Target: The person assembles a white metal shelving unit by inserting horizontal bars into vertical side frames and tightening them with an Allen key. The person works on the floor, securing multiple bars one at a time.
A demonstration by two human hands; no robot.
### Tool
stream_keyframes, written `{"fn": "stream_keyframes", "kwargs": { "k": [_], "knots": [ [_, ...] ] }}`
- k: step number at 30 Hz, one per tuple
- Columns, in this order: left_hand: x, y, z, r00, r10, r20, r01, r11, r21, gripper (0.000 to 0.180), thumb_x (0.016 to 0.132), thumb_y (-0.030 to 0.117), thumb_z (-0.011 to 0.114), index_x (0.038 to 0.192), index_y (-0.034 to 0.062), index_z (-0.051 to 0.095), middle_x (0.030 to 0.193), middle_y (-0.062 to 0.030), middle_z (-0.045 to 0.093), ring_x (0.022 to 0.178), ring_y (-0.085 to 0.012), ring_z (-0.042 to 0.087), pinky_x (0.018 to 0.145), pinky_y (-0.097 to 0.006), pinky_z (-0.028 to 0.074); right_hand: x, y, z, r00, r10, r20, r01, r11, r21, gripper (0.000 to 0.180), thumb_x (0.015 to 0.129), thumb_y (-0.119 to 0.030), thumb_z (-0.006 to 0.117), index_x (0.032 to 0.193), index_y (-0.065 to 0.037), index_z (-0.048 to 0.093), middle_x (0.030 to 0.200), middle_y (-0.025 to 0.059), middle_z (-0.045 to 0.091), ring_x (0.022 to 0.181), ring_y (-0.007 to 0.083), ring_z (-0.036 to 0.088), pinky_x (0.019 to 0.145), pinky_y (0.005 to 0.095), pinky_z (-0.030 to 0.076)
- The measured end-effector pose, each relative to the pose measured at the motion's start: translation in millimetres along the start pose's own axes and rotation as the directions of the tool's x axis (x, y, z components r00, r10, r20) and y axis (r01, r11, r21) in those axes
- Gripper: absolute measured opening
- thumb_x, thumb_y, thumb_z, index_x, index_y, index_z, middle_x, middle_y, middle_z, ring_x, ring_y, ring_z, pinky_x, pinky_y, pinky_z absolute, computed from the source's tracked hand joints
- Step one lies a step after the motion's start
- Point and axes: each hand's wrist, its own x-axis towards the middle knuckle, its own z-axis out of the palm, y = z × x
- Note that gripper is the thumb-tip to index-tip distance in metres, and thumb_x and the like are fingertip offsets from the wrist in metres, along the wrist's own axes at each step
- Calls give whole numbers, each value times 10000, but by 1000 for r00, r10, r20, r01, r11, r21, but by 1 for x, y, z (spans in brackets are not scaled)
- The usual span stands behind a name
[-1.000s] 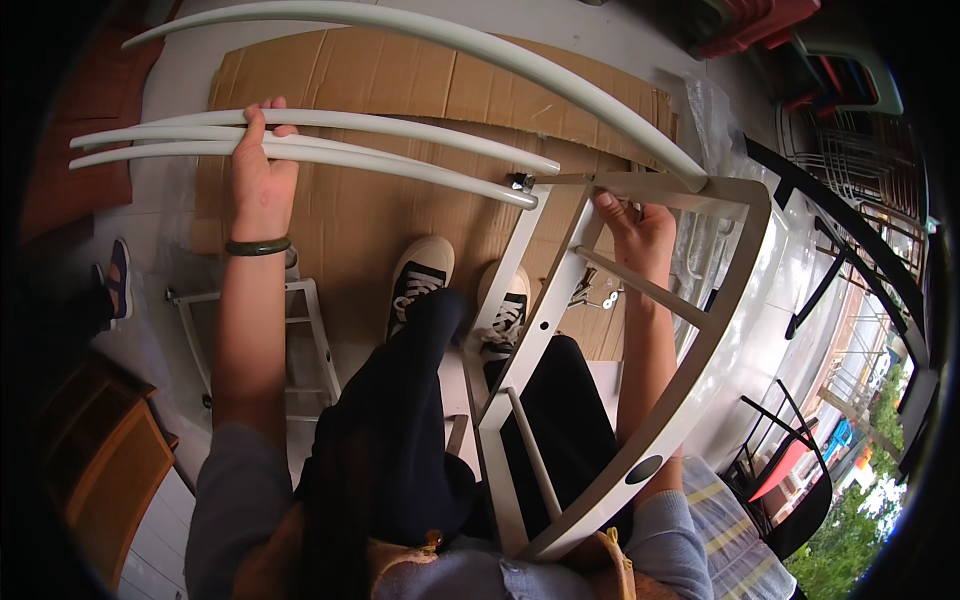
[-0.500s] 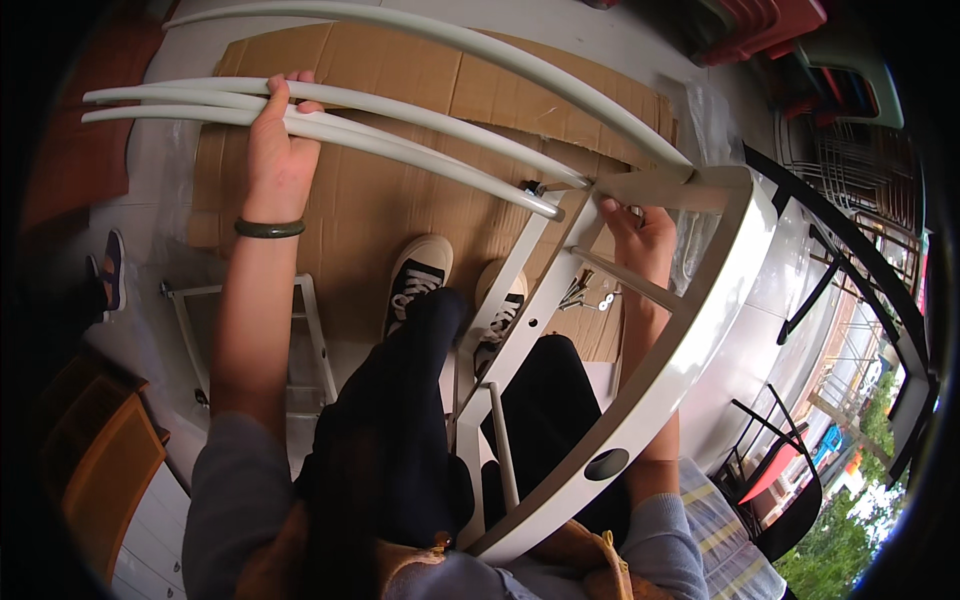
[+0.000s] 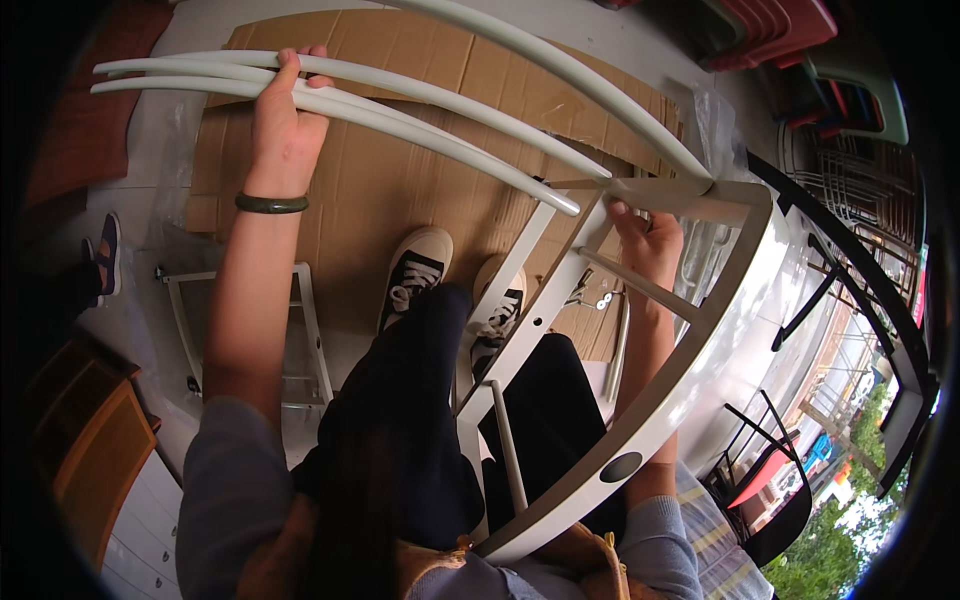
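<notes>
My left hand [image 3: 288, 125], a dark bangle at its wrist, is closed around several slender white curved tubes [image 3: 550, 196] held together as a bundle. Their right ends reach the corner of a white metal frame [image 3: 700, 370], close to my right hand; whether they touch it I cannot tell. The frame leans across my lap, with crossbars between its rails and an oval hole in the broad curved one. My right hand [image 3: 650, 245] grips its upper corner, thumb on the rail and other fingers partly hidden. A longer white curved tube [image 3: 590, 80] runs from that corner to the upper left.
Flattened cardboard [image 3: 350, 190] lies under my shoes [image 3: 412, 275]. Screws [image 3: 577, 290] and washers [image 3: 603, 300] rest on it. Another white frame [image 3: 315, 340] is on the floor at left, beyond wooden furniture [image 3: 110, 480]. Another person's shoe [image 3: 108, 255] shows far left. Red stools [image 3: 770, 30] stand upper right.
My left hand and the tube bundle have moved slightly farther away and to the right. The white frame, its long curved tube and my right hand have shifted a little right.
</notes>
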Motion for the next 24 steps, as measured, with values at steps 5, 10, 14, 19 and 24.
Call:
{"fn": "stream_keyframes", "kwargs": {
  "k": [5, 10, 14, 19, 24],
  "knots": [
    [3, 1, 3, 1000, 7, 11, -7, 999, 36, 61, 859, 85, 521, 878, 33, 493, 938, -113, 507, 895, -207, 500, 573, -261, 400, -1, 2, 0, 1000, -8, -7, 8, 999, 31, 185, 710, 35, 631, 888, -10, 607, 746, 11, 583, 614, 53, 461, 531, 192, 369],
    [7, 6, 4, 998, 34, 48, -37, 997, 67, 133, 862, 122, 527, 934, 26, 471, 945, -130, 515, 839, -188, 502, 575, -254, 396, -1, -1, 0, 999, -33, -3, 33, 999, -14, 181, 717, 33, 624, 892, -7, 607, 754, 13, 590, 614, 54, 465, 528, 192, 368],
    [4, 6, 10, 998, 38, 45, -41, 997, 65, 120, 860, 103, 525, 932, 24, 471, 943, -128, 511, 866, -201, 508, 576, -258, 397, -1, -2, 0, 1000, -13, 1, 13, 1000, 12, 185, 718, 34, 623, 898, -7, 609, 760, 17, 599, 592, 48, 457, 516, 190, 359],
    [7, 3, 13, 999, 14, 43, -17, 999, 52, 105, 861, 87, 517, 933, 25, 472, 940, -125, 509, 921, -221, 514, 576, -264, 398, 0, 0, 0, 1000, -14, 3, 14, 999, 41, 191, 721, 35, 620, 907, -7, 610, 754, 16, 600, 576, 43, 447, 502, 187, 347],
    [16, -2, 10, 997, -17, 71, 14, 999, 41, 115, 866, 92, 513, 944, 18, 471, 945, -109, 508, 946, -212, 513, 574, -265, 394, -1, 0, -2, 1000, -30, 5, 30, 998, -54, 185, 725, 40, 614, 905, -5, 615, 757, 14, 592, 583, 43, 450, 499, 183, 349]
  ]
}}
